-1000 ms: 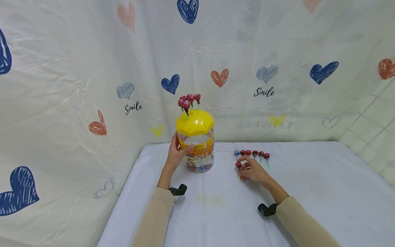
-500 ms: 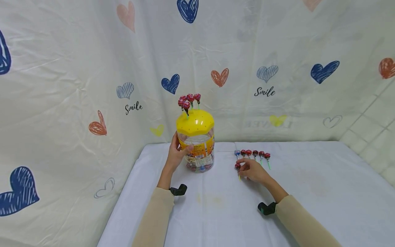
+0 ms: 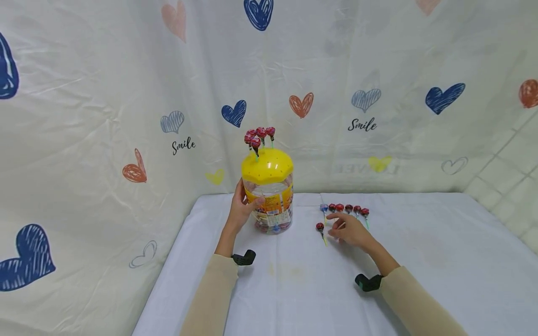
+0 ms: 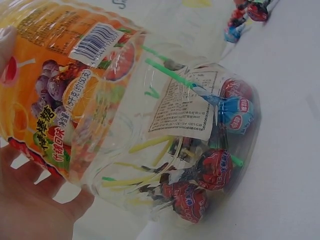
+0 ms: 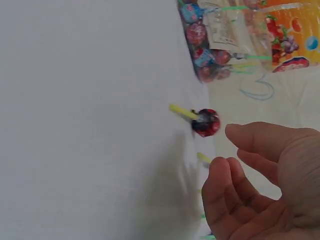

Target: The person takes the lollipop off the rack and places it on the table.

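Observation:
A clear plastic jar [image 3: 277,205] with a yellow domed lid [image 3: 273,167] stands upright on the white cloth. Several red-wrapped lollipops [image 3: 256,143] stick up from the lid. My left hand [image 3: 238,213] grips the jar's left side, thumb across its orange label. More lollipops [image 4: 216,169] lie inside the jar, as the left wrist view shows. To the right, a single red lollipop [image 3: 320,227] with a yellow stick lies on the cloth. Beside it, my right hand [image 3: 350,231] is apart from it, fingers loosely bent, holding nothing; the right wrist view shows a gap between thumb and fingers [image 5: 218,172].
Behind my right hand lies a row of several lollipops, a blue one [image 3: 323,208] at its left end and red ones [image 3: 365,212] to the right. A white heart-printed curtain [image 3: 319,154] hangs behind the table [image 3: 420,261].
My right hand has let go of the red lollipop and drawn back to the right. The lollipop now lies tilted slightly left on the cloth. My left hand keeps its grip on the jar.

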{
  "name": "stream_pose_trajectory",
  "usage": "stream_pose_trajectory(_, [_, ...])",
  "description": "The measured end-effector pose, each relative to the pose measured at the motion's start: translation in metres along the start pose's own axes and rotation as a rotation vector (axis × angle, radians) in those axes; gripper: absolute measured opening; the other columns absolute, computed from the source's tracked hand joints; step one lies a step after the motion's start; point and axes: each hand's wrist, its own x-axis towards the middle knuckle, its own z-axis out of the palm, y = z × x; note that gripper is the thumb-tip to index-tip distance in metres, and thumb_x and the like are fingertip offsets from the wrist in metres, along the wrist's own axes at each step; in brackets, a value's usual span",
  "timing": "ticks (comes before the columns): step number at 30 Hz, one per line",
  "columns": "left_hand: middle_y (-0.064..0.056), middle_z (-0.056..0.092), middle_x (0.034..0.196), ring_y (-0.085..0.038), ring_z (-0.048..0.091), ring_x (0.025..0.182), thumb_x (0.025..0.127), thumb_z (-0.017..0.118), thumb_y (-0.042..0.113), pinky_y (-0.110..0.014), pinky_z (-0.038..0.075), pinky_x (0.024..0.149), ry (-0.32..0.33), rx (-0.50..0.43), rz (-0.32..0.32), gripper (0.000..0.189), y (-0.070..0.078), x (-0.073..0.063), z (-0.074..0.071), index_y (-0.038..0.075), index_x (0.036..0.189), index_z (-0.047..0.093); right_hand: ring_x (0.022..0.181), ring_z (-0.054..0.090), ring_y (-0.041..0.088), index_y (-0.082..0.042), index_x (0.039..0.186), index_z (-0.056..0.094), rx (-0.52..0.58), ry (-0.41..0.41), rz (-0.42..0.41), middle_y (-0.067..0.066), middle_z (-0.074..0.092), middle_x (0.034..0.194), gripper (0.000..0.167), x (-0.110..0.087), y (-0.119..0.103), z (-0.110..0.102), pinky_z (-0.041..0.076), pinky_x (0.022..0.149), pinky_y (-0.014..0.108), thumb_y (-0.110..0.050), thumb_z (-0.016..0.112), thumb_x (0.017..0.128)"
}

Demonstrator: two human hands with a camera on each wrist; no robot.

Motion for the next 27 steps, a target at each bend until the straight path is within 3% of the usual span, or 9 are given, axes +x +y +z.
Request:
stream_pose_trajectory(5, [0.004, 0.044, 0.155, -0.027, 0.040, 0.145, 0.089, 0.079, 0.045, -0.057, 0.028, 0.126, 0.007, 0.012, -0.009, 0.091, 0.000, 0.001, 0.000, 0.041, 0.160, 0.022, 0.083, 0.061, 0.021, -0.003, 0.136, 0.059, 0.031, 0.015, -0.079, 0.015, 0.062, 0.101, 0.043, 0.001, -0.034, -0.023, 0.059, 0.067, 0.031, -0.015, 0.070, 0.097])
stream_pose_trajectory(9, [0.005, 0.044, 0.155, -0.024, 0.040, 0.146, 0.087, 0.079, 0.049, -0.057, 0.026, 0.126, 0.014, 0.016, -0.016, 0.093, 0.000, 0.001, 0.000, 0.041, 0.160, 0.022, 0.084, 0.063, 0.020, -0.007, 0.134, 0.060, 0.062, 0.035, -0.178, 0.017, 0.064, 0.106, 0.037, 0.005, -0.085, -0.041, 0.058, 0.069, 0.027, -0.019, 0.067, 0.100])
stream_pose_trajectory(14, [0.004, 0.042, 0.157, -0.029, 0.037, 0.149, 0.090, 0.078, 0.044, -0.059, 0.025, 0.126, 0.011, 0.010, -0.011, 0.091, -0.002, 0.001, 0.000, 0.040, 0.161, 0.020, 0.085, 0.063, 0.020, -0.009, 0.128, 0.064, 0.083, 0.125, -0.336, 0.018, 0.066, 0.104, 0.029, 0.020, -0.146, -0.054, 0.057, 0.074, 0.019, -0.020, 0.066, 0.101])
stream_pose_trajectory(21, [0.005, 0.041, 0.158, -0.023, 0.039, 0.148, 0.096, 0.073, 0.029, -0.057, 0.025, 0.127, 0.009, 0.014, -0.026, 0.085, -0.002, 0.002, 0.000, 0.039, 0.161, 0.020, 0.089, 0.066, 0.027, -0.005, 0.122, 0.066, 0.119, 0.219, -0.486, 0.015, 0.069, 0.106, 0.025, 0.050, -0.203, -0.046, 0.058, 0.077, 0.018, -0.017, 0.067, 0.100])
stream_pose_trajectory(27, [0.006, 0.042, 0.158, -0.027, 0.037, 0.150, 0.096, 0.073, 0.029, -0.057, 0.026, 0.127, 0.009, 0.014, -0.031, 0.085, 0.000, 0.002, -0.001, 0.040, 0.161, 0.020, 0.095, 0.070, 0.026, -0.004, 0.120, 0.066, 0.179, 0.234, -0.511, 0.014, 0.070, 0.113, 0.025, 0.070, -0.233, -0.025, 0.061, 0.091, 0.030, -0.014, 0.069, 0.097])
